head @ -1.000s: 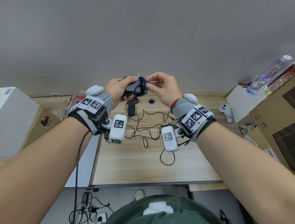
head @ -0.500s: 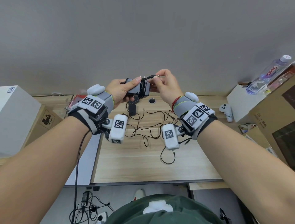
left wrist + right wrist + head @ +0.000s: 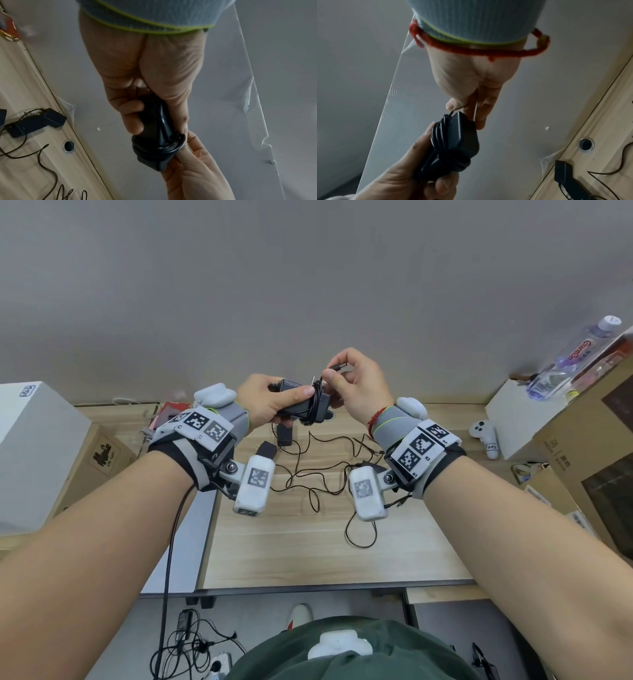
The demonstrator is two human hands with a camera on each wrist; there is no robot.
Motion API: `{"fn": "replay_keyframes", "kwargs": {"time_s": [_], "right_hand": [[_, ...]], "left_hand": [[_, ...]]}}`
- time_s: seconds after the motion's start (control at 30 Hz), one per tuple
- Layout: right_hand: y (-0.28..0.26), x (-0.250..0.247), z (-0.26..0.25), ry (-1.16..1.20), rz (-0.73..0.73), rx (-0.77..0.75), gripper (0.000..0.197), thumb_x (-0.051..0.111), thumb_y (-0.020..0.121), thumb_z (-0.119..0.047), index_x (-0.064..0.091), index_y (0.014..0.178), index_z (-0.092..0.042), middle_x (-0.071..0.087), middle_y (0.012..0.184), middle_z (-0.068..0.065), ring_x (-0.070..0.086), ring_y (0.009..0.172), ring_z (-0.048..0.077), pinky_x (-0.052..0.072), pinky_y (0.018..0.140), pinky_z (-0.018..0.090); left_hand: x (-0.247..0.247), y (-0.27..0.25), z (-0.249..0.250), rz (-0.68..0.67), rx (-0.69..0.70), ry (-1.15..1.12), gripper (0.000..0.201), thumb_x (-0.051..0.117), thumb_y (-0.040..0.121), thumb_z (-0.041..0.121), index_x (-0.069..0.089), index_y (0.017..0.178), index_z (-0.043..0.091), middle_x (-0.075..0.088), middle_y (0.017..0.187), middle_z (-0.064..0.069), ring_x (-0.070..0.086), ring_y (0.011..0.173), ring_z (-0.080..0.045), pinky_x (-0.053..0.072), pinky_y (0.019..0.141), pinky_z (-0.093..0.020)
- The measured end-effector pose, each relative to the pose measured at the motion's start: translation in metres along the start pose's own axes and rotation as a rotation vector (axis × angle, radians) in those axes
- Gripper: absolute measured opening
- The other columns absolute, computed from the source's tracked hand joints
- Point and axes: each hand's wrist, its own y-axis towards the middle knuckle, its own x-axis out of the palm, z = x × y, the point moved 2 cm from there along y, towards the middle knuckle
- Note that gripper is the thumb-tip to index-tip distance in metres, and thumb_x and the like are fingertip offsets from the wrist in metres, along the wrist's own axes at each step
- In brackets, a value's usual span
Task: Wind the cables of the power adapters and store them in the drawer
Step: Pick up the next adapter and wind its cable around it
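Observation:
A black power adapter (image 3: 301, 402) with its thin cable wound in several loops around its body is held up in front of the wall. My left hand (image 3: 270, 402) grips the adapter (image 3: 152, 138) around its body, thumb on top. My right hand (image 3: 352, 392) pinches the cable's free end, with the barrel plug (image 3: 339, 368) sticking out above the thumb. In the right wrist view the adapter (image 3: 457, 142) shows the loops bunched at its middle. Other black adapters (image 3: 284, 434) with loose tangled cables (image 3: 318, 470) lie on the wooden desk (image 3: 308, 549) below.
A white box (image 3: 37, 453) on cardboard stands at the left. Cardboard boxes (image 3: 589, 446), a water bottle (image 3: 572, 357) and a white controller (image 3: 484, 436) sit at the right. A cable hole (image 3: 68, 146) is set in the desk near the wall. Cords and a power strip lie on the floor.
Both hands have risen with the adapter. My right hand has lifted the cable's plug end up above the wound loops.

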Motion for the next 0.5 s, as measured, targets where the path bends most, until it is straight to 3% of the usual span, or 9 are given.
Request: {"fn": "replay_keyframes", "kwargs": {"time_s": [0.07,0.17,0.27,0.37,0.4,0.5], "right_hand": [[-0.0011,-0.0008,-0.0003,-0.019,0.017,-0.002,0.014,0.062,0.093,-0.017,0.054,0.084,-0.025,0.069,0.064,0.003,0.064,0.053,0.026,0.054,0.051,0.059],[-0.0002,-0.0013,0.0009,-0.039,-0.006,0.028,0.011,0.062,0.093,-0.019,0.055,0.086,-0.023,0.068,0.063,0.001,0.064,0.053,0.023,0.054,0.054,0.06],[0.0015,-0.0016,0.0004,-0.017,-0.109,0.105,0.007,0.062,0.093,-0.02,0.056,0.091,-0.018,0.068,0.062,0.0,0.064,0.057,0.027,0.053,0.062,0.063],[0.003,-0.0028,0.0014,0.019,-0.198,0.175,0.017,0.062,0.091,-0.015,0.052,0.105,-0.017,0.066,0.062,0.003,0.06,0.063,0.03,0.049,0.065,0.054],[0.0015,-0.002,0.0004,0.019,-0.211,0.181,0.018,0.06,0.09,-0.016,0.053,0.105,-0.02,0.066,0.065,0.007,0.06,0.064,0.032,0.049,0.066,0.055],[-0.0047,0.0034,-0.0041,0.041,-0.189,0.217,0.018,0.049,0.091,-0.01,0.06,0.088,-0.025,0.065,0.074,0.013,0.065,0.069,0.039,0.053,0.073,0.064]], "left_hand": [[0.0006,-0.0014,0.0003,-0.01,0.01,0.041,0.028,0.073,0.083,0.041,0.07,0.085,0.013,0.071,0.068,0.001,0.062,0.052,-0.016,0.045,0.048,-0.017],[-0.0006,-0.0027,0.0006,-0.021,0.024,0.086,0.037,0.074,0.082,0.042,0.07,0.089,0.007,0.072,0.072,-0.004,0.064,0.054,-0.018,0.047,0.051,-0.018],[-0.0023,-0.0055,0.0004,-0.037,0.046,0.125,0.042,0.075,0.081,0.043,0.072,0.095,0.005,0.072,0.072,-0.005,0.065,0.055,-0.019,0.048,0.052,-0.02],[0.0006,-0.0092,0.0024,-0.055,0.068,0.098,0.032,0.074,0.083,0.036,0.073,0.098,0.008,0.07,0.064,0.001,0.063,0.05,-0.014,0.046,0.049,-0.017],[0.0023,-0.0096,0.0034,-0.047,0.077,0.076,0.031,0.073,0.084,0.034,0.073,0.098,0.007,0.069,0.064,0.0,0.062,0.048,-0.014,0.046,0.048,-0.017],[0.0036,-0.0075,0.005,0.023,0.075,-0.04,0.033,0.071,0.087,0.033,0.07,0.099,0.002,0.068,0.072,-0.008,0.064,0.049,-0.014,0.047,0.047,-0.016]]}}
